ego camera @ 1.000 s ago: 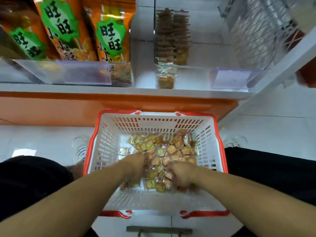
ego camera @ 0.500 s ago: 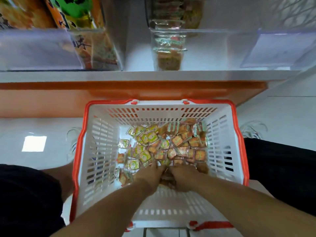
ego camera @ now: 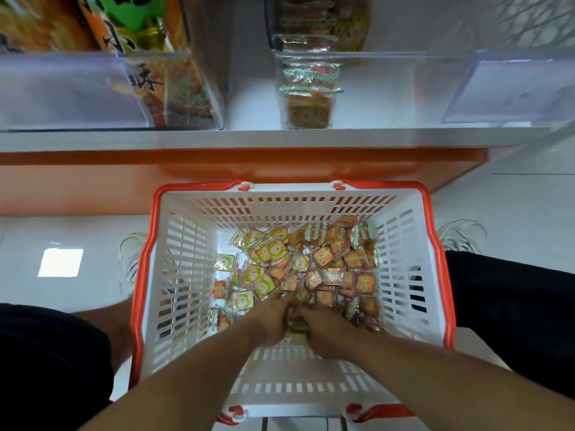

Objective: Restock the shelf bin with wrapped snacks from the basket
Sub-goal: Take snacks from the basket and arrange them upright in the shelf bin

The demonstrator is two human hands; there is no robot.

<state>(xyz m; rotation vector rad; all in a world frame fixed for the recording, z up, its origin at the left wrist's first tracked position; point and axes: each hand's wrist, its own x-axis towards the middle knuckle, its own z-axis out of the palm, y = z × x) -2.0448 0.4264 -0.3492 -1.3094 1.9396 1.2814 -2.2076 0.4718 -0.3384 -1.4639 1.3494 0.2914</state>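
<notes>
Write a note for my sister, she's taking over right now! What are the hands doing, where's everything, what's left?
Left hand and right hand: both down in the basket, fingers curled into the wrapped snacks, gathering a handful.
Shelf bin: straight above the basket, holds some snacks already.
Done: nothing lifted out yet.
Left: lift the handful, put it in the bin, repeat until the basket is empty.

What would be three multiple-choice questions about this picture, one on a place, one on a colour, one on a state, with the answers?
1. Where are both hands?
A. inside the basket
B. on the shelf
C. in the clear bin

2. What colour is the basket's rim?
A. blue
B. red-orange
C. green

3. What are the hands doing?
A. hanging idle
B. gathering wrapped snacks
C. lifting the basket

Answers:
1 A: the left hand and right hand meet within the basket walls.
2 B: the rim is red-orange.
3 B: curled fingers close on the wrapped snacks.
</notes>
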